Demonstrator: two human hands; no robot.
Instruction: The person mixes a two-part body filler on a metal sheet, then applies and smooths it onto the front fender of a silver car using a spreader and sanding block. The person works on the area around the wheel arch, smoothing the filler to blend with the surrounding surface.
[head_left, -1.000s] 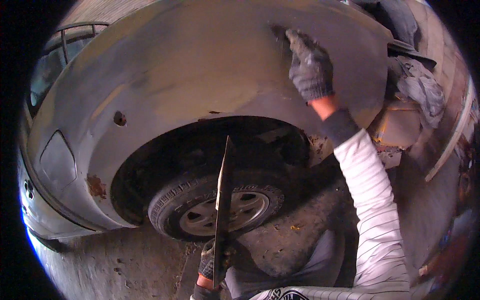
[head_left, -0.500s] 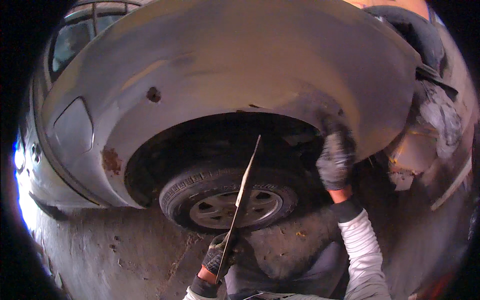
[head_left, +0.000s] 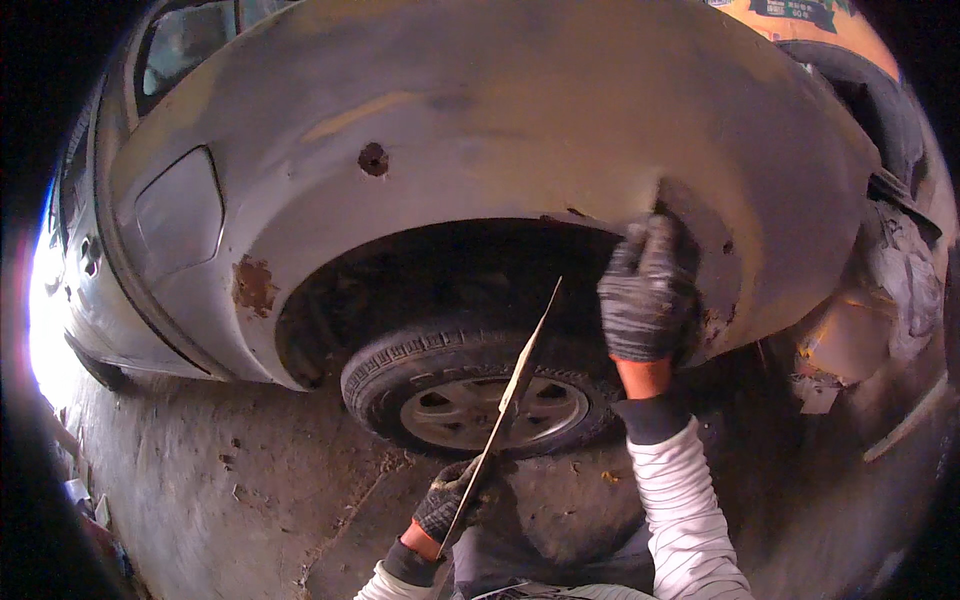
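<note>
My left hand (head_left: 452, 500), in a dark knitted glove, is closed on the lower end of a thin flat board (head_left: 517, 378). The board is seen nearly edge-on, tilted up in front of the wheel, with pale material along its edge. My right hand (head_left: 650, 290), in a grey striped glove, is raised to the car's body panel (head_left: 480, 150), just above the right side of the wheel arch. Its fingers point upward, pressed together against the panel and slightly blurred. A dark patch shows beside the fingertips; whatever they hold is hidden. Dull grey and yellowish-tan patches cover the panel.
Below the arch sits the wheel (head_left: 480, 400) with its tyre. Rust marks include a dark hole (head_left: 373, 160) and a brown patch (head_left: 254, 286). A fuel flap (head_left: 182, 212) is at left. Crumpled grey sheeting (head_left: 905, 262) hangs at right. Debris lies on the floor (head_left: 270, 470).
My right hand has moved left and slightly up along the panel. The view has shifted, so the car appears farther right. My left hand still grips the board.
</note>
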